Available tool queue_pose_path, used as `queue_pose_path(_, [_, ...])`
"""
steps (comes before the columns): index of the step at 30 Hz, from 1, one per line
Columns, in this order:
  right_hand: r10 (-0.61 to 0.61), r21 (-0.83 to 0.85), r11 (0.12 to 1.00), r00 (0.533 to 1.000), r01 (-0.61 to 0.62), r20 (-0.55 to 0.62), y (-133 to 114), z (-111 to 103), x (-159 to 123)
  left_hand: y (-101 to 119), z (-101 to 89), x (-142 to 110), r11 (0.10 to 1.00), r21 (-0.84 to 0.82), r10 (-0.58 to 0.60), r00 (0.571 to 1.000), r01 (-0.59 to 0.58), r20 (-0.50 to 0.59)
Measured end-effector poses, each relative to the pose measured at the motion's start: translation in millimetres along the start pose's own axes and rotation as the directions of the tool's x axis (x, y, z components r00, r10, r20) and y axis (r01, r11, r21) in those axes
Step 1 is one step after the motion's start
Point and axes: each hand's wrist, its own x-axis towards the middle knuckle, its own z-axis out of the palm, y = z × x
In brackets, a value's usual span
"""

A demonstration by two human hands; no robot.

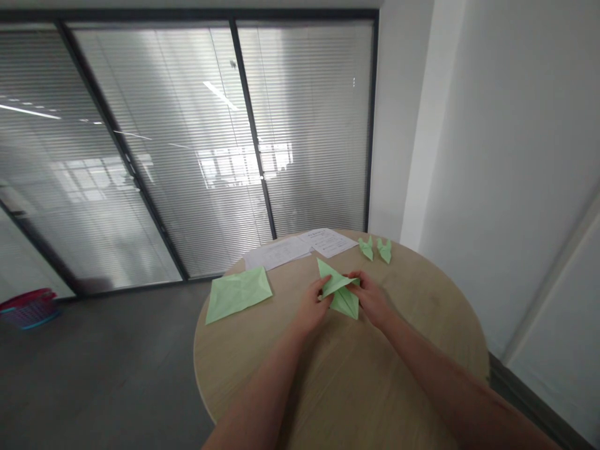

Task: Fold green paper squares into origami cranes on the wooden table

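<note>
A partly folded sheet of light green origami paper is between my two hands, over the middle of the round table. My left hand pinches its left side, thumb and fingers closed on the edge. On the right side, my right hand grips another edge near a raised flap. Creases run across the lower flap, and one pointed corner sticks up at the upper left. Some of my fingertips are hidden behind the paper.
The round wooden table carries a green paper sheet at left, printed pages at the back and two small folded green figures, one beside the other. A basket stands on the floor.
</note>
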Motion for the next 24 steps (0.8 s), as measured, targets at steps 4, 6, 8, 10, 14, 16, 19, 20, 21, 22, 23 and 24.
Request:
queue_pose_path(4, [0.052, -0.007, 0.999, 0.999, -0.052, -0.005, -6.3, 2.0, -1.9, -1.5, -2.6, 4.2, 1.000, -0.031, 0.001, 0.997, -0.003, -0.072])
queue_pose_path(6, [0.092, 0.019, 0.996, 0.995, -0.093, 0.034, -9.1, 3.1, -3.8, -1.5, -4.5, 5.2, 0.999, -0.033, -0.006, 0.997, 0.004, -0.080])
queue_pose_path(8, [0.103, 0.057, 0.992, 0.991, -0.109, 0.087, -10.8, 3.9, -5.9, -1.9, -5.9, 5.7, 0.999, -0.028, -0.036, 0.994, 0.033, -0.106])
queue_pose_path(10, [0.083, 0.108, 0.989, 0.989, -0.096, 0.118, -11.5, 4.1, -7.7, -2.3, -6.6, 5.8, 0.997, -0.027, -0.072, 0.985, 0.069, -0.154])
queue_pose_path(14, [0.108, 0.205, 0.971, 0.990, -0.125, 0.091, -12.4, 3.0, -8.9, -1.5, -6.8, 5.7, 0.995, -0.048, -0.098, 0.974, 0.090, -0.202])
queue_pose_path(16, [0.131, 0.203, 0.968, 0.986, -0.149, 0.099, -14.1, 2.6, -9.1, -0.4, -6.7, 5.5, 0.994, -0.066, -0.098, 0.973, 0.086, -0.209])
queue_pose_path(19, [0.148, 0.191, 0.966, 0.980, -0.173, 0.134, -17.9, 3.4, -10.4, 0.2, -6.6, 5.2, 0.992, -0.084, -0.104, 0.975, 0.089, -0.198])
queue_pose_path(20, [0.156, 0.191, 0.964, 0.977, -0.183, 0.148, -19.2, 4.0, -11.1, -0.1, -6.7, 5.3, 0.992, -0.088, -0.107, 0.975, 0.091, -0.194])
queue_pose_path(21, [0.162, 0.189, 0.963, 0.973, -0.193, 0.166, -20.2, 4.7, -11.9, -0.5, -6.8, 5.5, 0.992, -0.089, -0.107, 0.976, 0.091, -0.191])
queue_pose_path(22, [0.166, 0.186, 0.962, 0.968, -0.201, 0.187, -20.9, 5.3, -12.6, -1.1, -6.9, 5.7, 0.992, -0.087, -0.105, 0.976, 0.090, -0.191])
queue_pose_path(23, [0.167, 0.184, 0.961, 0.964, -0.206, 0.207, -21.3, 5.8, -13.1, -1.7, -7.0, 6.0, 0.993, -0.084, -0.103, 0.976, 0.089, -0.192])
queue_pose_path(24, [0.167, 0.184, 0.960, 0.960, -0.209, 0.223, -21.2, 6.2, -13.5, -2.2, -7.2, 6.2, 0.993, -0.078, -0.102, 0.976, 0.089, -0.193])
